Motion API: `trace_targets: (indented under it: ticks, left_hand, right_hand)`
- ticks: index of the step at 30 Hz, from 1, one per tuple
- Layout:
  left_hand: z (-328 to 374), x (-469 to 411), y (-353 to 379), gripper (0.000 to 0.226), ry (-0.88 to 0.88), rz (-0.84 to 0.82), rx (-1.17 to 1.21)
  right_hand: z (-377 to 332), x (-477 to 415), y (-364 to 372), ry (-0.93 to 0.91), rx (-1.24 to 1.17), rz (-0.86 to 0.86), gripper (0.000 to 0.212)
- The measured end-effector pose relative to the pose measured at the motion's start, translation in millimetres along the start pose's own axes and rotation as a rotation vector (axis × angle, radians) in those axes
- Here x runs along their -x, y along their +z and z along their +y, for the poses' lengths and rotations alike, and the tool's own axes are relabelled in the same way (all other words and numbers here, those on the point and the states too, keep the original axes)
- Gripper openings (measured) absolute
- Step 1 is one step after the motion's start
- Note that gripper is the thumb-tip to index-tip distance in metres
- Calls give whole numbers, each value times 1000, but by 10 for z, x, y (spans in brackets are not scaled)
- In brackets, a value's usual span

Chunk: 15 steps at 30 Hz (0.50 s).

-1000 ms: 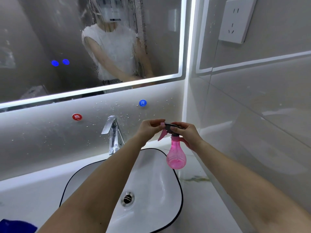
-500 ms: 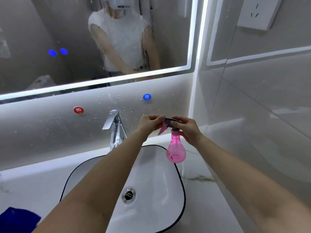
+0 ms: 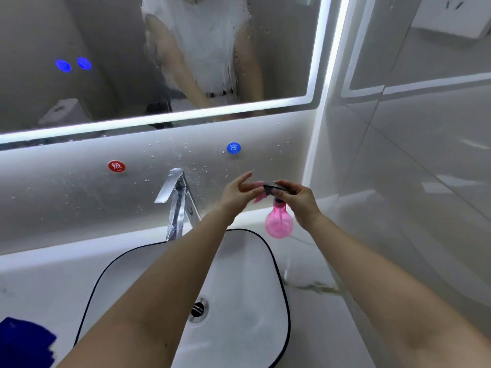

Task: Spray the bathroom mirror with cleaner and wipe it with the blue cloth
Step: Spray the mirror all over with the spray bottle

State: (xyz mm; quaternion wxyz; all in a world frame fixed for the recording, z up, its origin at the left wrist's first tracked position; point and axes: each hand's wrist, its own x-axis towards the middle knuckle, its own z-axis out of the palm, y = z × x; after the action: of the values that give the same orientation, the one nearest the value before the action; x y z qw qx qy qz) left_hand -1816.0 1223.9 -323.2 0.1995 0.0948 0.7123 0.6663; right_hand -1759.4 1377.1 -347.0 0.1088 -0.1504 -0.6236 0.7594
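A small pink spray bottle with a dark spray head hangs above the right rim of the sink. My right hand grips its neck and head. My left hand pinches the front of the spray head at the nozzle, with one finger raised. The bathroom mirror fills the upper left; its glass is wet with streaks and drops. The blue cloth lies on the counter at the bottom left corner, partly cut off by the frame edge.
A white sink with a black rim sits below my arms, a chrome faucet behind it. Red and blue round labels mark the splashback. A tiled wall with a socket closes the right side.
The view has tilted down and moved closer. The bottle and both hands stay together above the sink rim. My left hand's finger has lifted off the spray head.
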Motion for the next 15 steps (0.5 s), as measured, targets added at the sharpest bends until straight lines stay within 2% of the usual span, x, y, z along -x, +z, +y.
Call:
trace_targets:
  ticks: [2,6,8,10,15]
  left_hand:
    - [-220,-48,8,64,-45,-2,-90]
    - [-691,-69,-75,41,-67,14,-360]
    - [-854,-81,-133,37,-74,66,-466]
    - [-974,-122,-192,37,-75,128,-497]
    - [-1158,-170,-267,38,-72,179,-544]
  right_hand:
    - [143,-84,-43,23,-37,62,26]
    - [502,-205,-107,69,5,95,24]
    - [679,-253,-95,61,68,68,25]
    - [844,-296,-62,62,122,37,31]
    - [1187,-314,-9,83,241,21,27]
